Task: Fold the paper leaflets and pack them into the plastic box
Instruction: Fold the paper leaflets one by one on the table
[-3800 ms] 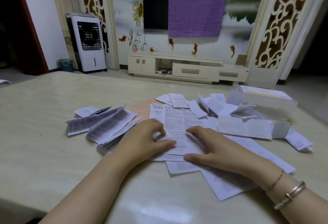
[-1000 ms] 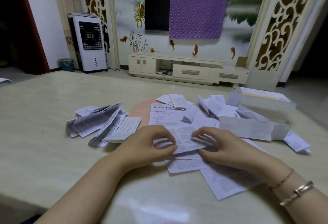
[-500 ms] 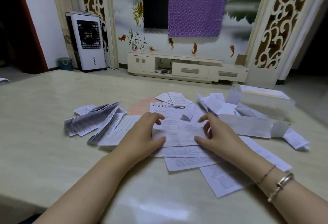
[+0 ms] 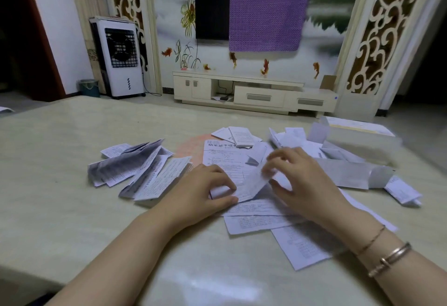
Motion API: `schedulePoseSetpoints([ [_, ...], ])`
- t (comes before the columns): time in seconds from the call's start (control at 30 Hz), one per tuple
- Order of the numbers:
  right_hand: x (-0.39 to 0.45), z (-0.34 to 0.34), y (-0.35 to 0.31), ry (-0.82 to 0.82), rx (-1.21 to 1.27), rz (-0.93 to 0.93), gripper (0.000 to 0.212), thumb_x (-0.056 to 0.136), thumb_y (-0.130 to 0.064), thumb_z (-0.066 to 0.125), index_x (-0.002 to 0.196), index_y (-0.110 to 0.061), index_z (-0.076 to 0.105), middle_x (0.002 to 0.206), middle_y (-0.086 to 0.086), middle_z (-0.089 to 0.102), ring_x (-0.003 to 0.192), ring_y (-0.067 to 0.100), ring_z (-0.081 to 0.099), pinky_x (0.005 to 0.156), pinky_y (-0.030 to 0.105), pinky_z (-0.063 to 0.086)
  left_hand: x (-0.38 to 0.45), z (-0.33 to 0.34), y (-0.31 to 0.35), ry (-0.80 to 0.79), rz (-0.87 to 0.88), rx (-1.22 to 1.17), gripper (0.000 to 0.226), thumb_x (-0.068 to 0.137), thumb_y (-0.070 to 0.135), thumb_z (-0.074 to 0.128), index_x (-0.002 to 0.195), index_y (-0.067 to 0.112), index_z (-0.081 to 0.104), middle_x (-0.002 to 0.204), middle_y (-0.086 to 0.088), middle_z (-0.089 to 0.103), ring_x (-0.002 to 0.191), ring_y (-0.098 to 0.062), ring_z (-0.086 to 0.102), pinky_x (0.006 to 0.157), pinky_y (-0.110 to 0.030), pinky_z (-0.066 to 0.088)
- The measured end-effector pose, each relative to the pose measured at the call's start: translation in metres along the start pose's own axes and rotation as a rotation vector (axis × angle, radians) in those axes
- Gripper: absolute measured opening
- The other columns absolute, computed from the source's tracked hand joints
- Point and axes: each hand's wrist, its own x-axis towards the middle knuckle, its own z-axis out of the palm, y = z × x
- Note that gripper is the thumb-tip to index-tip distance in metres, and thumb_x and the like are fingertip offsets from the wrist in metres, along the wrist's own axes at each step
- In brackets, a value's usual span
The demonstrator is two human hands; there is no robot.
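A white printed leaflet [image 4: 250, 184] lies in the middle of the table, its right half lifted and bending over to the left. My right hand [image 4: 302, 179] pinches that raised edge, blurred with motion. My left hand [image 4: 205, 192] presses the leaflet's left part flat against the table with its fingertips. Several folded leaflets [image 4: 142, 167] are piled to the left. Loose unfolded leaflets [image 4: 263, 221] lie under and in front of my hands. The translucent plastic box [image 4: 362, 141] stands at the far right of the table.
More folded papers and flattened white cartons [image 4: 343, 172] are scattered between my right hand and the box. A small folded stack [image 4: 239, 135] lies behind the leaflet. The table's [image 4: 60, 208] near edge runs bottom left.
Half a second ago both hands pressed the leaflet flat. Now my right hand has lifted its right edge and swings it over to the left, while my left hand stays pressing.
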Motion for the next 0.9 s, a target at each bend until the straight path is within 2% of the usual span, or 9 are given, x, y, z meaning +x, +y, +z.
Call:
schedulePoseSetpoints([
  [0.13,0.009,0.002,-0.023,0.181,0.261,0.185,0.039,0.079,-0.017,0.07,0.115,-0.022,0.055,0.104,-0.006,0.051,0.094,0.013,0.053,0.077,0.027,0.047,0.0,0.001,-0.001,-0.01,-0.015,-0.005,0.029,0.08,0.056,0.064,0.101,0.036,0.068,0.103,0.022,0.059,0.104,-0.002,0.048,0.094,-0.028,0.041],
  [0.2,0.009,0.004,-0.034,0.069,0.491,0.203,0.037,0.083,-0.014,0.067,0.115,-0.026,0.052,0.091,-0.012,0.061,0.085,0.004,0.059,0.078,0.018,0.047,0.0,0.001,0.001,-0.008,-0.033,-0.024,0.03,0.077,0.057,0.062,0.099,0.037,0.066,0.099,0.022,0.059,0.1,-0.001,0.049,0.091,-0.028,0.043],
  [0.27,0.006,0.006,-0.041,-0.089,0.557,0.198,0.031,0.086,-0.011,0.063,0.111,-0.027,0.055,0.084,-0.014,0.067,0.086,0.001,0.061,0.08,0.011,0.044,0.0,0.0,0.003,-0.009,-0.044,-0.103,0.017,0.08,0.037,0.062,0.096,0.035,0.064,0.094,0.02,0.062,0.093,-0.002,0.055,0.084,-0.03,0.047],
  [0.33,0.003,0.007,-0.044,-0.163,0.565,0.197,0.026,0.087,-0.009,0.058,0.105,-0.028,0.059,0.085,-0.015,0.07,0.091,0.0,0.063,0.084,0.015,0.046,0.0,-0.002,0.001,-0.006,-0.094,-0.19,0.031,0.086,0.012,0.055,0.108,0.032,0.061,0.098,0.018,0.064,0.091,0.0,0.058,0.081,-0.024,0.048],
  [0.43,0.0,0.005,-0.042,-0.192,0.601,0.204,0.026,0.087,-0.006,0.054,0.099,-0.028,0.061,0.087,-0.015,0.072,0.094,0.002,0.064,0.091,0.023,0.048,0.001,-0.004,-0.006,0.109,-0.183,-0.239,0.049,0.092,0.002,0.038,0.12,0.04,0.049,0.105,0.017,0.064,0.095,0.001,0.058,0.084,-0.024,0.045],
  [0.57,-0.002,0.002,-0.036,-0.217,0.693,0.201,0.017,0.086,-0.014,0.065,0.098,-0.025,0.062,0.092,-0.014,0.072,0.098,0.003,0.065,0.097,0.029,0.045,0.0,-0.004,-0.001,0.042,-0.133,-0.263,0.021,0.092,0.038,0.059,0.113,0.04,0.061,0.108,0.02,0.065,0.101,0.0,0.059,0.09,-0.027,0.047],
  [0.67,-0.006,-0.004,-0.024,-0.275,0.625,0.203,0.03,0.079,-0.032,0.075,0.105,-0.031,0.06,0.107,-0.021,0.065,0.109,-0.004,0.057,0.1,0.027,0.043,-0.001,0.0,-0.004,-0.059,-0.027,-0.067,0.041,0.075,0.062,0.066,0.109,0.038,0.065,0.11,0.023,0.06,0.108,-0.004,0.054,0.095,-0.031,0.045],
  [0.8,-0.013,-0.01,-0.01,-0.46,0.441,0.218,0.057,0.071,-0.062,0.068,0.12,-0.044,0.046,0.126,-0.031,0.05,0.121,-0.012,0.044,0.103,0.024,0.041,-0.002,-0.003,-0.01,-0.016,-0.027,0.054,0.048,0.077,0.067,0.053,0.114,0.039,0.063,0.114,0.023,0.056,0.108,-0.008,0.052,0.097,-0.033,0.043],
  [0.9,-0.016,-0.011,-0.012,-0.424,0.244,0.108,0.045,0.082,-0.057,0.058,0.121,-0.042,0.044,0.12,-0.025,0.056,0.111,-0.003,0.053,0.092,0.025,0.047,-0.004,-0.008,-0.012,0.012,-0.079,0.173,0.04,0.084,0.058,0.051,0.116,0.036,0.063,0.12,0.02,0.054,0.111,-0.01,0.05,0.096,-0.033,0.044],
])
